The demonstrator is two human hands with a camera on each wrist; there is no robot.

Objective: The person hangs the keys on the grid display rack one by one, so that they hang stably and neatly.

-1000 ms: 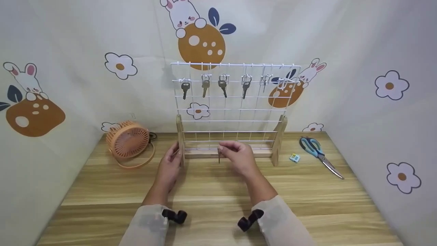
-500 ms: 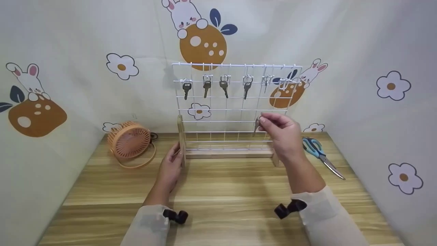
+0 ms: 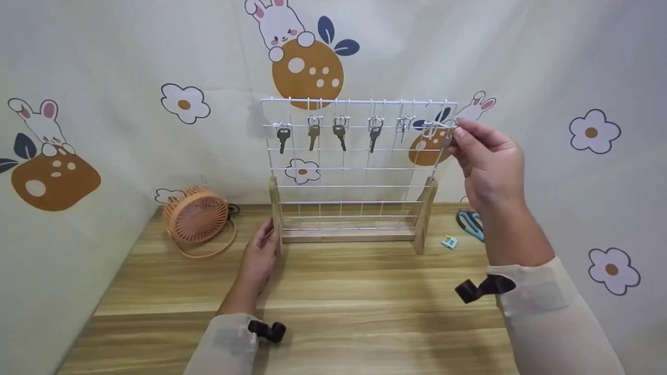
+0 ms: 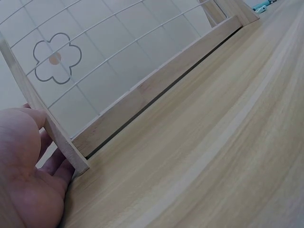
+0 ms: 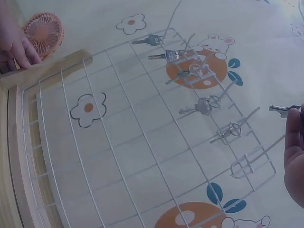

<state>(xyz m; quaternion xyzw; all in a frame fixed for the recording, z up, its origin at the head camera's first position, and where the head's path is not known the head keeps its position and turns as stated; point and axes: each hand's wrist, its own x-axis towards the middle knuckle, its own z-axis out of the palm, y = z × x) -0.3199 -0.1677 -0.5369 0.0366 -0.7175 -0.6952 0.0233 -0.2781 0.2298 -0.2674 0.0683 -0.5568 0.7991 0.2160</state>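
A white wire grid rack [image 3: 354, 186] stands upright between wooden legs, with several keys [image 3: 340, 134] hanging from hooks along its upper part. My left hand [image 3: 259, 255] grips the rack's left wooden leg [image 4: 61, 137], thumb on one side and fingers behind. My right hand [image 3: 492, 169] pinches a key [image 5: 282, 110] by its head end, beside the tip of the rightmost hook [image 5: 242, 166]. That hook carries no key. In the head view the fingers mostly cover the held key, and whether its ring touches the hook I cannot tell.
An orange fan [image 3: 198, 216] stands left of the rack. Scissors with blue handles [image 3: 470, 226] lie at the right, partly hidden by my right forearm. A small light-blue object [image 3: 449, 241] lies by the right leg. A patterned cloth hangs behind.
My right hand has carried the key from low in front of the rack up and right to the rightmost hook. The left hand has stayed on the leg.
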